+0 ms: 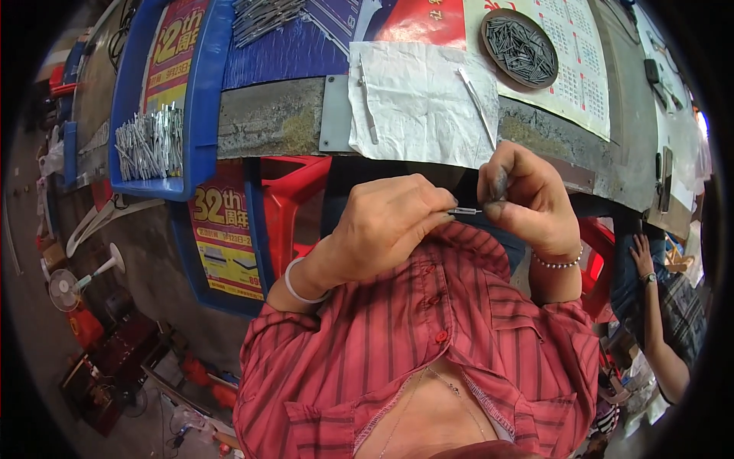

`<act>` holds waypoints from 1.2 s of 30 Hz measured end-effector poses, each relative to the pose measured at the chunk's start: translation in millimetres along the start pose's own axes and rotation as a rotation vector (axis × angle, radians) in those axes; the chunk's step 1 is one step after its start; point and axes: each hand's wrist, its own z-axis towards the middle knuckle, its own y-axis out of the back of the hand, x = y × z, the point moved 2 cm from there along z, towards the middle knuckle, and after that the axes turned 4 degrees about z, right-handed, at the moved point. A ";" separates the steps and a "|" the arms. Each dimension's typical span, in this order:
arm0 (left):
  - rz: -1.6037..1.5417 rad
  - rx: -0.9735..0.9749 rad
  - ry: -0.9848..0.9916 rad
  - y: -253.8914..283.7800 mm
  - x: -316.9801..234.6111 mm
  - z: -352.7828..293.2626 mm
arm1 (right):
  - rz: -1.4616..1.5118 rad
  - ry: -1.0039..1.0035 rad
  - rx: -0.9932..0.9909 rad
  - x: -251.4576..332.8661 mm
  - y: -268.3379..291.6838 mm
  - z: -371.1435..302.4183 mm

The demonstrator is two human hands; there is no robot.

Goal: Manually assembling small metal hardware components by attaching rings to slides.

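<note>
My left hand (394, 226) is closed around a slim silver metal tool (464, 210), whose narrow end sticks out past the fingertips toward the right. At that thin end, my right hand (531, 199) is pinched, its thumb and fingertips blackened; what it holds there, if anything, is hidden. Both hands are in front of my chest, just off the table's near edge. Beyond them a crumpled white paper (420, 99) lies on the table. It carries one slim silver tool (368, 103) at its left and another similar tool (478, 107) at its right.
A round dish (489, 34) of small dark grey pointed pieces stands at the far right. On the left, a blue tray (202, 138) holds many slim silver pieces (153, 145); more silver pieces (264, 15) lie farther back. Another person's hand (642, 256) rests at the right.
</note>
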 end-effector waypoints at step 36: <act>0.543 -0.078 -0.193 -3.8 -7.5 3.0 | -0.320 0.058 -0.174 -18.8 2.5 2.9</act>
